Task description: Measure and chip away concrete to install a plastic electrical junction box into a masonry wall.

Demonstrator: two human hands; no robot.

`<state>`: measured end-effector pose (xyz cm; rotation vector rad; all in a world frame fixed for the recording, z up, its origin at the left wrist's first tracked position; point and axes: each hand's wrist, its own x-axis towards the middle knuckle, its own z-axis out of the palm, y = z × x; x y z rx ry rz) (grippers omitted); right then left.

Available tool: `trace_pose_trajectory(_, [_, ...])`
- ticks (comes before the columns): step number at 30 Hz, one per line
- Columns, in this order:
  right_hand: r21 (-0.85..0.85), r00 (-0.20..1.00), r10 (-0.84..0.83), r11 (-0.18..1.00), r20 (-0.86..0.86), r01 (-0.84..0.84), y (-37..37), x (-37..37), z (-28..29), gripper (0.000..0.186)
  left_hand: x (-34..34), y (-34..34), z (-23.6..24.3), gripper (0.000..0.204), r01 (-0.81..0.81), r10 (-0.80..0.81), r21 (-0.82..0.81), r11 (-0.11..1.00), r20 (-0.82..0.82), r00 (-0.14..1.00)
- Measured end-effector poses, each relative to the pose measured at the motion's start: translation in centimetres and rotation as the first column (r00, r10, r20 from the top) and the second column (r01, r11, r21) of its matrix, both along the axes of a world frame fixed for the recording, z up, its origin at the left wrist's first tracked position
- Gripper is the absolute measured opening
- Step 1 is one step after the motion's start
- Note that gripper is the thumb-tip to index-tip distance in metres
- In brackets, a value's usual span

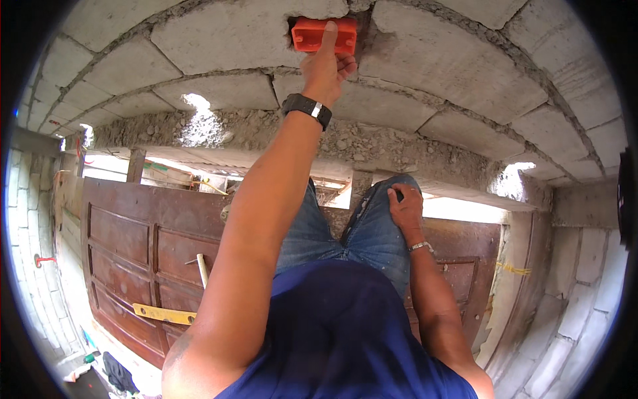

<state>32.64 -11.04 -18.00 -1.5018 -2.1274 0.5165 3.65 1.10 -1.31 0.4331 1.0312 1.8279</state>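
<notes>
An orange-red electrical box (304, 36), rectangular and open-fronted, sits in a rough hole in the block wall (452, 50). My left hand (325, 66) reaches up to it and grips its lower edge, thumb pressed inside the front and the other fingers curled below. A black watch band circles that wrist. My right hand (406, 207) rests on my right thigh near the knee, thumb and forefinger apart, with no tool visible in it. Its other fingers are partly hidden against the jeans (379, 233).
Behind my legs lies a brown panelled door (119, 233), bearing a yellow spirit level (163, 313) and a pale handle-like stick (202, 269). A ledge of rough mortar (392, 147) runs under the blocks. Dark cloth (119, 372) lies at lower left; yellow cord (513, 268) wraps a post at right.
</notes>
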Motion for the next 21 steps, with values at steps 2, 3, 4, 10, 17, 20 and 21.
trace_pose_trajectory(2, [0.009,1.0,-0.004,1.0,-0.004,0.004,-0.1,-0.1,0.0,0.022,0.0,-0.2,0.1,0.068,0.014,-0.014,-0.006,1.0,-0.011,1.0])
trace_pose_trajectory(3, [0.017,1.0,-0.005,1.0,-0.008,0.005,-0.1,-0.1,0.0,0.022,0.0,-0.2,0.1,0.067,0.025,-0.025,-0.013,1.0,-0.022,0.999])
trace_pose_trajectory(4, [0.014,1.0,-0.003,1.0,-0.009,0.003,-0.2,-0.2,0.2,0.022,-0.1,-0.2,0.2,0.067,0.023,-0.024,-0.015,1.0,-0.024,0.999])
trace_pose_trajectory(10, [0.078,0.998,-0.009,0.997,-0.07,0.014,-0.4,-0.1,0.1,0.019,0.3,0.2,0.3,0.055,0.006,-0.01,-0.077,0.997,-0.048,0.999])
trace_pose_trajectory(17, [0.051,0.998,-0.011,0.999,-0.066,0.014,0.0,-0.1,0.7,0.019,0.2,0.2,1.0,0.049,0.095,-0.105,-0.101,0.99,-0.101,0.989])
trace_pose_trajectory(20, [0.012,0.995,-0.022,1.0,-0.098,0.023,0.1,0.1,0.7,0.019,-0.9,0.6,0.1,0.054,0.11,-0.107,0.008,0.994,-0.156,0.982])
trace_pose_trajectory(21, [0.015,0.994,-0.029,0.999,-0.105,0.03,0.2,0.1,0.6,0.019,-1.3,0.9,-0.4,0.054,0.117,-0.114,0.01,0.993,-0.164,0.98])
